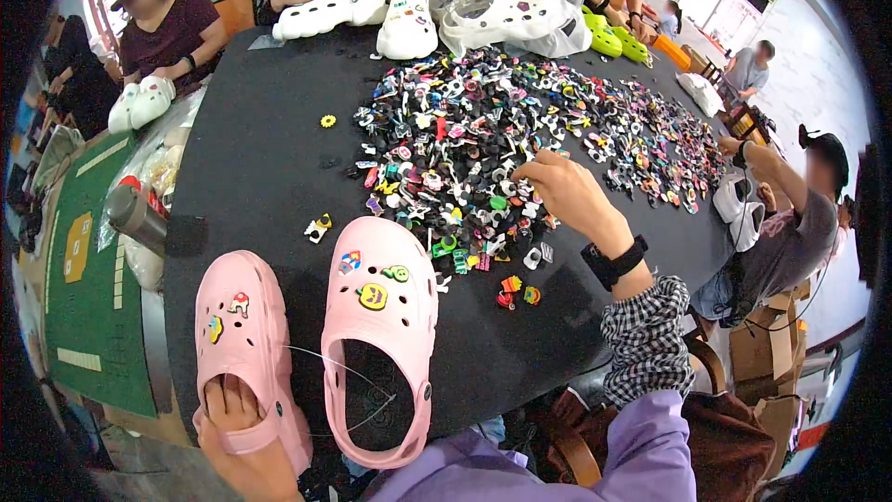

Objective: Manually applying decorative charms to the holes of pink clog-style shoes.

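A pink clog (243,293) at the lower left has my left hand (232,455) on its heel end. The fingers reach inside through the opening and the thumb stays outside, so the hand is closed on it. Two small shoe charms sit on its toe. Beside it lies a second pink clog (383,260) with several charms, including a yellow pumpkin-like charm (372,297). A thin clear cord links the pair. My right hand (571,195) is at the near right edge of a big heap of shoe charms (455,130). Its fingertips are pinched together, and what they hold is hidden.
Several loose charms (514,292) lie right of the clogs on the black table (269,149). White clogs (330,14), bagged clogs (511,14) and lime-green clogs (604,35) stand along the far edge. Other people work around the table. A grey cup (135,214) stands at the left.
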Demonstrator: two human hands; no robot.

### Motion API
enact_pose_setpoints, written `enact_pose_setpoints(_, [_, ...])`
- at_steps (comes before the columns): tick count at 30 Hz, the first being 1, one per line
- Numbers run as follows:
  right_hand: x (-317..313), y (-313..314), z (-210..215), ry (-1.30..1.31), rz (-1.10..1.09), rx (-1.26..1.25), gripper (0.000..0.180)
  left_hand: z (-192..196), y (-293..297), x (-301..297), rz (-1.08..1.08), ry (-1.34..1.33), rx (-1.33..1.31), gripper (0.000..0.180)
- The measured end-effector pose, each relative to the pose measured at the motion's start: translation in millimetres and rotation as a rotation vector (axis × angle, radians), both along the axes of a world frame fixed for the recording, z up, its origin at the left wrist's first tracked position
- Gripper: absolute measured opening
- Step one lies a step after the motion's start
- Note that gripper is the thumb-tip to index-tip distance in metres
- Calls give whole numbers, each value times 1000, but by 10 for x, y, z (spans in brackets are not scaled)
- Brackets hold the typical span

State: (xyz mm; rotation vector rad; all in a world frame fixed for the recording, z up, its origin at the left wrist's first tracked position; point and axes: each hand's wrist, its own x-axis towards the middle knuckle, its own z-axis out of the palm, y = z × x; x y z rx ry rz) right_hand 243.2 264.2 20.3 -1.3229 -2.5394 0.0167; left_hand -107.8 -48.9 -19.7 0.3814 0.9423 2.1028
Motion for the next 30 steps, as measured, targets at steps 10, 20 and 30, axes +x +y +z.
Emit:
enact_pose_setpoints(10, [-531,-216,-80,171,567,-344,25,267,64,127,57,-106,-141,63])
enact_pose_setpoints(20, [-519,-79,-5,28,236,-83,38,282,102,170,84,-120,-145,62])
enact_pose_setpoints(30, [-580,-513,-9,122,343,-288,21,157,98,113,-24,0,-40,78])
